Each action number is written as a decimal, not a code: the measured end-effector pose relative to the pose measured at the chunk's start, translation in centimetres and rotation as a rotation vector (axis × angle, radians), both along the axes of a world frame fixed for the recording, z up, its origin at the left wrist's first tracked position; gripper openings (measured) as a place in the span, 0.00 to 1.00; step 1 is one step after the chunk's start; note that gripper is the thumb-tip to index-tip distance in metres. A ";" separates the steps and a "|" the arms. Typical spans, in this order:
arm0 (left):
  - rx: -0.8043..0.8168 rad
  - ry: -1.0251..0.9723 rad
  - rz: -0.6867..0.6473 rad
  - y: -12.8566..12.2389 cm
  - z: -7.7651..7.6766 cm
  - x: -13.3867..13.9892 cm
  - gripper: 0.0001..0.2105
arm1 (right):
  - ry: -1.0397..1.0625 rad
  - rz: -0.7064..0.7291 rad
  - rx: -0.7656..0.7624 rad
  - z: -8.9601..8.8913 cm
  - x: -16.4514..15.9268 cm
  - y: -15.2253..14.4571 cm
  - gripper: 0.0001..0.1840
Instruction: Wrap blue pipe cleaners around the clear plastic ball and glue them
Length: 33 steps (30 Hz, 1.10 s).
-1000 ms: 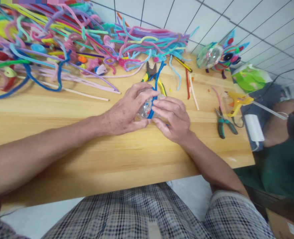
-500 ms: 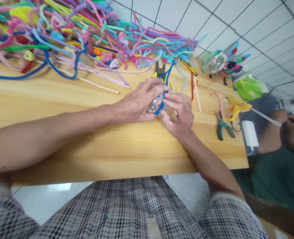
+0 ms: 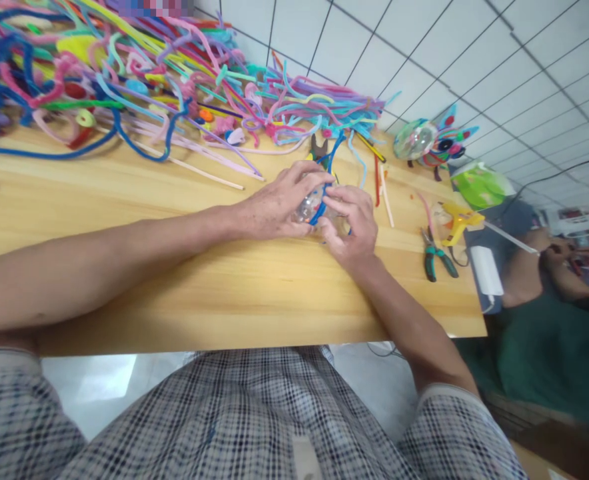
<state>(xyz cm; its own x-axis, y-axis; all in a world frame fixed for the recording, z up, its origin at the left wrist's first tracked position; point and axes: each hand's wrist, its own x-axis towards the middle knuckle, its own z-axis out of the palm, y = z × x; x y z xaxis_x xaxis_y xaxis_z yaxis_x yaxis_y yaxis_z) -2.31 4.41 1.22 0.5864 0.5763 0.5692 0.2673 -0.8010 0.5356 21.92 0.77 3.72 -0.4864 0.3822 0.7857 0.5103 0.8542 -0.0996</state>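
Between my two hands is a clear plastic ball (image 3: 306, 208) with small coloured bits showing through it. A blue pipe cleaner (image 3: 335, 155) runs around the ball, its loose ends standing up toward the back. My left hand (image 3: 287, 203) is curled over the ball's left side, fingers on top and thumb below. From the right, my right hand (image 3: 353, 223) presses fingertips and thumb against the blue pipe cleaner and the ball. The palms hide part of the ball. Just behind my hands lie pliers (image 3: 319, 148) with yellow-green handles, partly covered.
A heap of coloured pipe cleaners (image 3: 144, 87) spreads along the back left. On the right are green-handled pliers (image 3: 438, 259), a yellow glue gun (image 3: 457, 221), a white box (image 3: 486, 270) and a pipe-cleaner animal with a clear ball body (image 3: 417, 139). Another person's leg (image 3: 522, 270) is beyond the table edge.
The view has shifted slightly, so things on the right sit further left. Both hands keep the same hold on the ball and the blue pipe cleaner.
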 end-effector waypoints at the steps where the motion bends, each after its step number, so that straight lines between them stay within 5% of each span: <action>1: 0.011 0.006 -0.006 0.0 0.0 0.0 0.46 | -0.002 -0.005 -0.001 0.0 0.0 0.0 0.22; 9: 0.070 0.023 0.007 -0.2 0.0 -0.2 0.43 | -0.041 -0.050 0.015 0.0 0.0 -0.2 0.20; 17: -0.040 0.024 0.027 -0.5 0.6 -0.1 0.43 | -0.020 0.001 -0.028 0.6 -0.1 -0.5 0.22; 22: 0.070 0.015 -0.004 -0.4 0.1 -0.3 0.43 | -0.039 -0.031 -0.065 0.7 -0.3 -0.8 0.22; 33: 0.038 -0.008 0.021 -1.7 0.3 -0.4 0.40 | -0.026 -0.059 0.021 0.4 -0.9 -1.5 0.21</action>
